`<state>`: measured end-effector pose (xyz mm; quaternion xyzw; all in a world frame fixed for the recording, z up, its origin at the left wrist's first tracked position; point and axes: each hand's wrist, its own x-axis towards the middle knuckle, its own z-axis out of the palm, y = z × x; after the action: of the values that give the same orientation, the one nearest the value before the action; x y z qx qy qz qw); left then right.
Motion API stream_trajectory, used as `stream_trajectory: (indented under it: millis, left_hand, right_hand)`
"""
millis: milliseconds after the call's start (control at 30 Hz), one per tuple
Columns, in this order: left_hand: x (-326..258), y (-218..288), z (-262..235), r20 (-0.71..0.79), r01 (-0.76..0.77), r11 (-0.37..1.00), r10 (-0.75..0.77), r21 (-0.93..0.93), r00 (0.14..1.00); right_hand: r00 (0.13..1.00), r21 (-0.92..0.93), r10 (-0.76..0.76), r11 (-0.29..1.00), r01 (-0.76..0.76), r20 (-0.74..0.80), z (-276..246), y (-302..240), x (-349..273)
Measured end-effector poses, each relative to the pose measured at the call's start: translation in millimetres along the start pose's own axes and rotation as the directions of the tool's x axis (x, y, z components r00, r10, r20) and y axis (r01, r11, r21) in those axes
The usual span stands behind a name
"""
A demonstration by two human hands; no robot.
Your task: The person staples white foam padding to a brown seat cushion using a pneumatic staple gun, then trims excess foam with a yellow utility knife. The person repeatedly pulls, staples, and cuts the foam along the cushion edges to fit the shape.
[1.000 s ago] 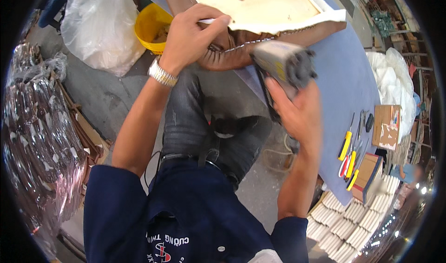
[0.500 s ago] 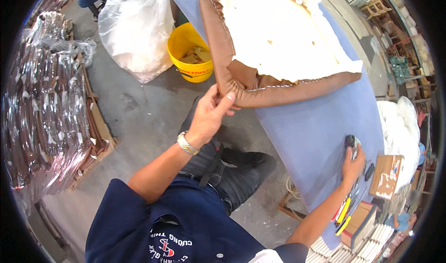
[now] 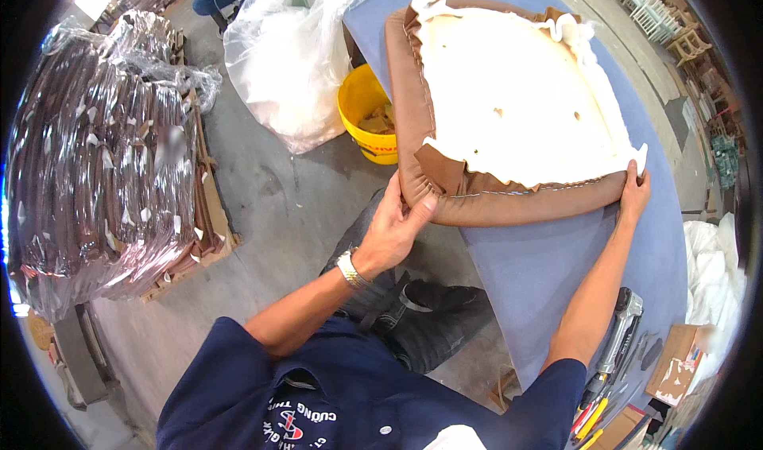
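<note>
A brown upholstered seat cushion lies underside up on the blue-covered table. Its cover is folded inward, with a line of staples along the left and near edges, and white lining fills the middle. A loose brown flap sticks up at the near left corner. That corner is held by my left hand, thumb on top and fingers around the outside. At the near right corner, my right hand grips the rim beside the edge of the white lining. A staple gun rests on the table right of my right forearm.
Yellow-handled pliers and other hand tools lie near the staple gun, by a small cardboard box. Left of the table stand a yellow bucket with scraps and a clear plastic bag. Plastic-wrapped brown pieces are stacked farther left.
My right hand has let go of the staple gun on the table and moved up to the cushion's right corner. My left hand stays at the left corner. The view has shifted.
</note>
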<state>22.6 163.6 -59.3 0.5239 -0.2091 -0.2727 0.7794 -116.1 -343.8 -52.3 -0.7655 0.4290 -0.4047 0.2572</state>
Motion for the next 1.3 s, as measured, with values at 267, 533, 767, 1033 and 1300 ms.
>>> stream_trajectory:
  millis: [267,533,767,1033,1300]
  left_hand:
    - [36,97,53,-0.106,-0.444,0.896,0.442,0.007,0.891]
    - [103,201,126,0.012,-0.664,0.740,0.668,-0.105,0.744]
    - [61,219,174,0.303,-0.769,0.620,0.770,-0.153,0.561]
    - [28,218,173,0.465,-0.783,0.557,0.790,-0.276,0.399]
    - [16,201,153,0.463,-0.813,0.501,0.820,-0.296,0.336]
  right_hand:
    - [0.991,-0.207,-0.020,0.978,-0.007,-0.131,-21,-24,-66]
    - [0.973,-0.171,-0.079,0.984,0.042,-0.215,-54,-98,-215]
    - [0.956,-0.180,-0.076,0.983,0.025,-0.282,-53,-84,-239]
    - [0.954,-0.039,0.025,0.999,-0.039,-0.300,-57,-73,-237]
    - [0.950,0.032,0.114,0.993,-0.110,-0.289,-59,-80,-241]
